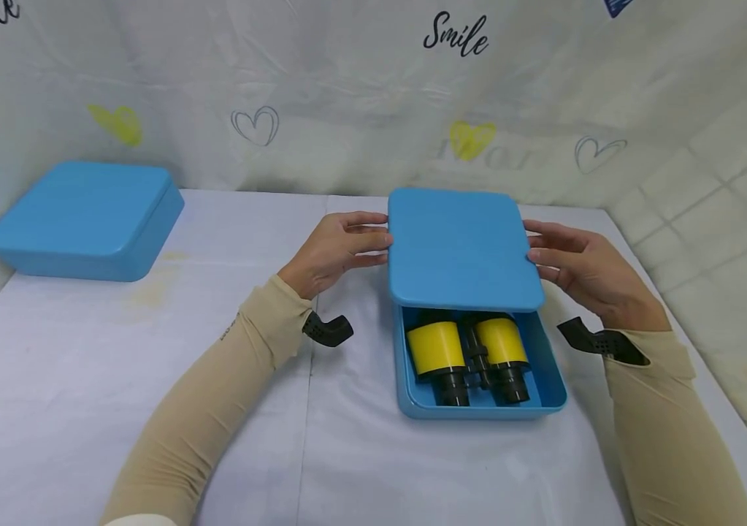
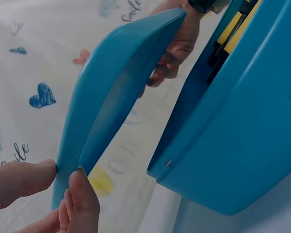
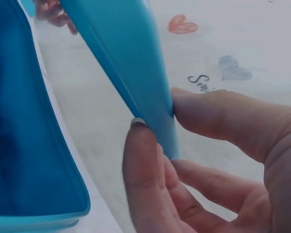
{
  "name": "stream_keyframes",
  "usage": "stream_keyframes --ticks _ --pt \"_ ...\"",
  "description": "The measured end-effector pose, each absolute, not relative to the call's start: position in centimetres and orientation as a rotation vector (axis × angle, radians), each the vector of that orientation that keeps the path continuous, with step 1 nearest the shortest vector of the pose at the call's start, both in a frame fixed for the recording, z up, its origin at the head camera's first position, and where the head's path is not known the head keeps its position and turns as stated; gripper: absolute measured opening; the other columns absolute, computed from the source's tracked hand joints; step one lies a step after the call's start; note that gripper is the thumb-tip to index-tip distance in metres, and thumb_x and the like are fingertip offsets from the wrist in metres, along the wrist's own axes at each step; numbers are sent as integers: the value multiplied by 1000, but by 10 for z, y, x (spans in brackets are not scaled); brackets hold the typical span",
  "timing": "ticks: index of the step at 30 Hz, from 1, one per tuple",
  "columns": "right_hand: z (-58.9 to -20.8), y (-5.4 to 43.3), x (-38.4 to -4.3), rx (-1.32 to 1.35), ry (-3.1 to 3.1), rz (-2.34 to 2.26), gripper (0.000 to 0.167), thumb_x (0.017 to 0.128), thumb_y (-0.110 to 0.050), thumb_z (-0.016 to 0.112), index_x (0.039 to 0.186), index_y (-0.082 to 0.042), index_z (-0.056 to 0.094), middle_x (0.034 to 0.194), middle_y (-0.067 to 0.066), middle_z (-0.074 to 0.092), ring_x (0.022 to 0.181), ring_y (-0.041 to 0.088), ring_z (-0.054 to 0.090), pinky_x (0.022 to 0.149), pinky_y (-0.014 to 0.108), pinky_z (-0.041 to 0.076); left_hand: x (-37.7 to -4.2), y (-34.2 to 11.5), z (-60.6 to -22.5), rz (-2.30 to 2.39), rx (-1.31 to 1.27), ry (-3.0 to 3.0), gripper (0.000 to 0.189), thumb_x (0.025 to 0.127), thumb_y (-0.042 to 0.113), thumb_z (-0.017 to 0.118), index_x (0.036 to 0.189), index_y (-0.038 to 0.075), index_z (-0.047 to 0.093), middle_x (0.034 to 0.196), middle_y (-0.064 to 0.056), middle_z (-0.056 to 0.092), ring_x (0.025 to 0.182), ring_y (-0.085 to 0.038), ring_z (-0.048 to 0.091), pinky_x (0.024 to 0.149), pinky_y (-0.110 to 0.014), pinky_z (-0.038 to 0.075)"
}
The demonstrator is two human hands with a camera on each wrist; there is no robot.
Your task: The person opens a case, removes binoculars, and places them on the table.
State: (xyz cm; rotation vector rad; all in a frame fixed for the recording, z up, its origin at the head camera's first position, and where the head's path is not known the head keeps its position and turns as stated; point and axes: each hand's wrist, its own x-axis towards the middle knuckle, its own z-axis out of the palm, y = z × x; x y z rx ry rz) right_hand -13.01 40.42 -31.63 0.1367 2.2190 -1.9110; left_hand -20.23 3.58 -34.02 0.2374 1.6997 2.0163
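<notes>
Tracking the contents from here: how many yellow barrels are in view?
2: the left barrel and the right barrel, side by side in the open box. The lid hides part of its inside, so more may be hidden.

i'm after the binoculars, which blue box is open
The right blue box, under the raised lid: binoculars show inside, while the left blue box shows only its outside.

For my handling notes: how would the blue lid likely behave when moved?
Probably stiff: the blue lid spans from left hand to right hand without sagging. Likely light: shallow, hollow underside. Perhaps slippery: its surface looks smooth.
</notes>
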Motion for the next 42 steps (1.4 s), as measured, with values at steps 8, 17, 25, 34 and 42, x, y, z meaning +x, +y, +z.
stream_keyframes --ticks 8,17,25,34,42 --pt "-318 401 -136 128 2127 -2091 44 100 -11 67 144 -16 61 130 -10 69 110 7 72 90 18 60 -206 37 -343 2062 221 1693 52 93 5 75 142 5 59 137 -13 63 119 -25 68 102 -37 59" --pt "-324 395 -142 115 2065 -2224 35 99 -10 67 134 -13 69 126 -8 72 107 6 73 90 17 59 -209 40 -349 2162 208 1638 46 97 4 70 142 5 59 128 -10 65 113 -18 67 108 -36 55" --pt "-327 391 -146 135 2115 -2124 52 100 -15 69 149 -12 55 136 -10 62 112 3 70 92 15 58 -211 43 -353 2222 182 1641 45 100 10 67 143 5 58 126 -8 63 111 -17 69 108 -34 55" --pt "-331 391 -150 155 2159 -1985 67 101 -19 68 160 -8 37 139 -12 57 115 -1 67 93 13 57 -215 46 -357 2207 167 1656 45 100 10 68 143 4 59 120 -5 64 110 -16 68 108 -33 55" --pt "-333 395 -163 135 2194 -1931 70 101 -22 68 161 -8 35 144 -10 52 117 -4 65 94 11 56 -225 49 -361 2212 144 1648 45 99 8 68 143 5 59 120 -5 64 111 -16 68 109 -33 55"
